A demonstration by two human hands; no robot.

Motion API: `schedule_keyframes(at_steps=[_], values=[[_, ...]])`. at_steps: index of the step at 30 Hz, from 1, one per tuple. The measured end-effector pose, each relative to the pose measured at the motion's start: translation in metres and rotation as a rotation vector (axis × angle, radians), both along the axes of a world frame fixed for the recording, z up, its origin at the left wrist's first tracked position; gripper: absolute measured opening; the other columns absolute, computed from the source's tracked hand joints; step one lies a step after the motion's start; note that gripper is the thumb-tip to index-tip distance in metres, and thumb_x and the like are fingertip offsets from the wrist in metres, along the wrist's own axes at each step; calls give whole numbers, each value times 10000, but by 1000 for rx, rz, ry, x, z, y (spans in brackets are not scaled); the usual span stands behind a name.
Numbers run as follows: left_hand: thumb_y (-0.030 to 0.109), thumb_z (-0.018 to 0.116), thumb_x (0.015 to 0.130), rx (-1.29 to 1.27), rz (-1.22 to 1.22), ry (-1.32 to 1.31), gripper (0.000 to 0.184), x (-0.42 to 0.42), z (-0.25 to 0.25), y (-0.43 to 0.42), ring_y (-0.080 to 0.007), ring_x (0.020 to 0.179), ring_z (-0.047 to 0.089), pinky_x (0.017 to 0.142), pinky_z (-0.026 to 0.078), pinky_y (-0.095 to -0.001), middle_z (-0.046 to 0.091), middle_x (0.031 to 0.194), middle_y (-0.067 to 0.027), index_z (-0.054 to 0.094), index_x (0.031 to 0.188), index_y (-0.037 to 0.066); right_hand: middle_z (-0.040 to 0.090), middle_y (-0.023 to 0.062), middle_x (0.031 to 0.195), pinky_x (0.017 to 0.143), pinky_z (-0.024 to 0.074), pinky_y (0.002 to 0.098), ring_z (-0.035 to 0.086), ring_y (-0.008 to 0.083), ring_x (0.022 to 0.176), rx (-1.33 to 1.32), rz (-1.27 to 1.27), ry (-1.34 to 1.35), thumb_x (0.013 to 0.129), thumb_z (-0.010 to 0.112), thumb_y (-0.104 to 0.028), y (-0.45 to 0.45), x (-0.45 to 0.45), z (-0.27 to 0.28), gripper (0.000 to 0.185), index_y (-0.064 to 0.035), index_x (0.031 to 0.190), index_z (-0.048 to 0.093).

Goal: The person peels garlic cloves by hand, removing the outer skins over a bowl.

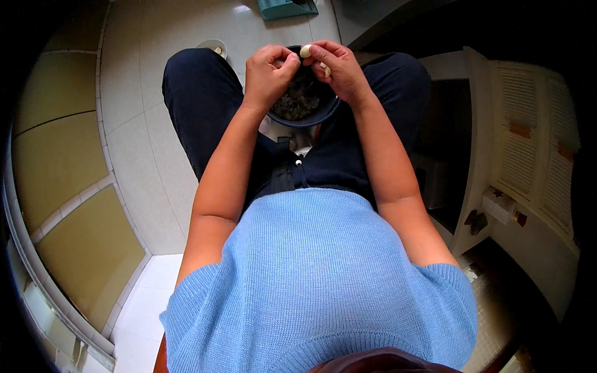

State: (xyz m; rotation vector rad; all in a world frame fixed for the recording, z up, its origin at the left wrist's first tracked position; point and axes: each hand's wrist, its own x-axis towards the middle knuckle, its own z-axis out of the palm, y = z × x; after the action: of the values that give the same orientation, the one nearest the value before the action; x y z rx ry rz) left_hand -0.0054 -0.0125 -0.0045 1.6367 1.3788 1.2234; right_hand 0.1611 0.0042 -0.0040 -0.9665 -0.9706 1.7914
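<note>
My right hand [339, 67] pinches a pale, smooth garlic clove [306, 51] between thumb and fingertip. A second pale piece [326, 70] shows among its curled lower fingers and looks like another clove. Close beside it, my left hand [268, 76] is closed with thumb and finger pressed together; what they hold, if anything, is too small to make out. Both hands are over a dark round bucket [300, 122] between my knees. Dark, crumpled scraps [297, 101] lie inside it. The hands hide part of its far rim.
A small white bowl [223, 46] with pale pieces in it stands on the tiled floor [134, 81] beyond my left knee. A teal dustpan-like object [287, 9] lies at the far edge. Tan panels [87, 248] line the left; a white slatted cabinet [519, 118] stands right.
</note>
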Motion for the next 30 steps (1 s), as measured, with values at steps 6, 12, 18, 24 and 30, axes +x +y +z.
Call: schedule_keyframes(at_steps=[6,12,18,24,30], values=[[159,642,754,21,16,-14,160,3,-1,1,-148,643,581,606,463,-257,617,739,-79,650,814,12,615,20,740,447,341,143,469,24,527,-18,-8,0,848,621,-195,0,0,0,184,-45,954,622],[192,670,726,20,22,15,187,2,4,1,-215,654,613,616,480,-293,632,737,-122,660,778,13,608,-3,735,459,343,152,462,19,544,19,-10,-117,845,623,-195,-2,-4,-1,193,-34,949,644],[212,686,721,-80,6,18,214,1,2,0,-182,619,605,589,475,-272,631,697,-107,667,773,5,596,-20,715,470,347,166,452,28,542,137,-11,-241,837,628,-186,-3,-5,-2,180,-31,921,664],[166,674,782,-251,-68,-120,168,-2,5,-1,-25,586,475,533,396,-177,572,653,32,662,805,-1,603,-6,707,476,352,163,458,32,546,71,33,-200,842,620,-173,-2,-1,-1,163,-37,920,665],[151,659,793,-322,-93,-173,159,-5,6,-1,-28,607,480,551,396,-171,576,678,38,661,824,-5,612,14,710,469,344,160,455,28,542,32,38,-186,843,622,-182,-4,-1,4,164,-47,924,667]])
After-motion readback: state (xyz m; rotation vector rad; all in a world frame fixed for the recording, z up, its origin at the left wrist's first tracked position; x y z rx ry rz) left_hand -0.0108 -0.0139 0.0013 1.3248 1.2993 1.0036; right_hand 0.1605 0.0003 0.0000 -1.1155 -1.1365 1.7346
